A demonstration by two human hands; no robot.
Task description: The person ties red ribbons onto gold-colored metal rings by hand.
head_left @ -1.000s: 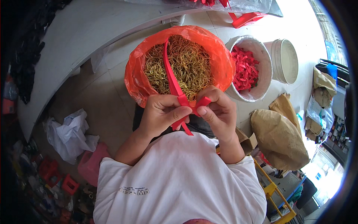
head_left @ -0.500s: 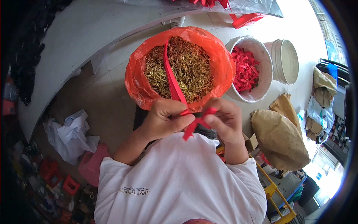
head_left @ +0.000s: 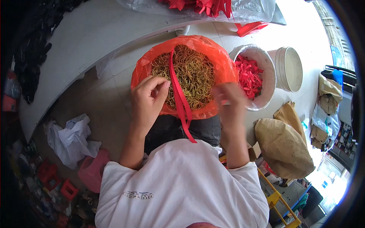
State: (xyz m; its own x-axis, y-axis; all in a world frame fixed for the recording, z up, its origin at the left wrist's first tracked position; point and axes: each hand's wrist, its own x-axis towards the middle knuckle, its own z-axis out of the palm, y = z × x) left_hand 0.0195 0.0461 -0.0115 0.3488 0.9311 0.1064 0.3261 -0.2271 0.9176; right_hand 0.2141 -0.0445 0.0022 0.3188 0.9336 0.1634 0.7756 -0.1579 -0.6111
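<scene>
Curling beside the red ribbon (head_left: 177, 90), left fingers (head_left: 159, 80) nearly meet; right fingers (head_left: 225, 92) too blurred to tell.

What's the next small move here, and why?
Probably the left hand pinching the red ribbon: its fingertips sit close beside it, and the ribbon lies across the gold rings, ends hanging past the orange bag. The right hand is blurred; its grip is unclear.

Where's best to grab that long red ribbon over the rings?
Pinch the red ribbon near its lowest tip, from the person's side, I'd say: that flat, thin end trails past the near rim of the orange bag, clear of the gold rings.
</scene>
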